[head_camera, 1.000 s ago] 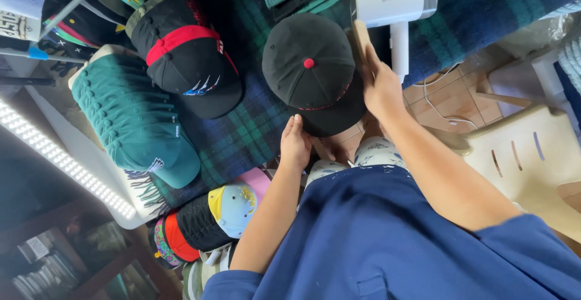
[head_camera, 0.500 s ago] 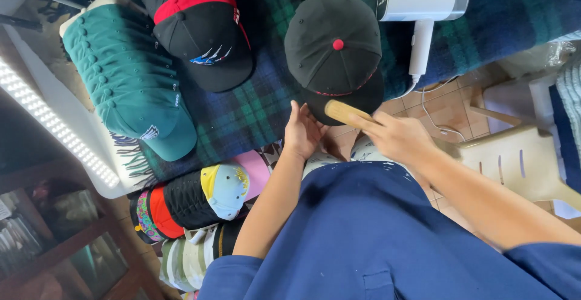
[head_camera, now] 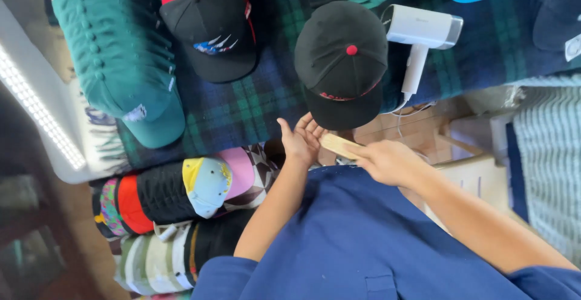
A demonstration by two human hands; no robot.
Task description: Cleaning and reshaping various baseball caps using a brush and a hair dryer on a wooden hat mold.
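A black cap [head_camera: 342,64] with a red top button lies on the dark plaid blanket [head_camera: 242,109], its brim toward me. Just below the brim, my right hand [head_camera: 387,161] grips a flat, light wooden stick [head_camera: 339,145] by one end. My left hand [head_camera: 301,140] is open, palm up, fingers spread, and the stick's free end rests against its palm. Both arms reach out from my blue short-sleeved shirt.
A white handheld steamer [head_camera: 420,37] lies right of the black cap. A stack of teal caps [head_camera: 124,64] and a black-and-red cap stack [head_camera: 209,25] sit at left. Rows of mixed-colour caps [head_camera: 175,194] lie below. A wooden chair [head_camera: 466,167] stands at right.
The view has shifted closer. My right hand brought the wooden stick down from beside the black cap to my left hand, which has turned palm up under it.
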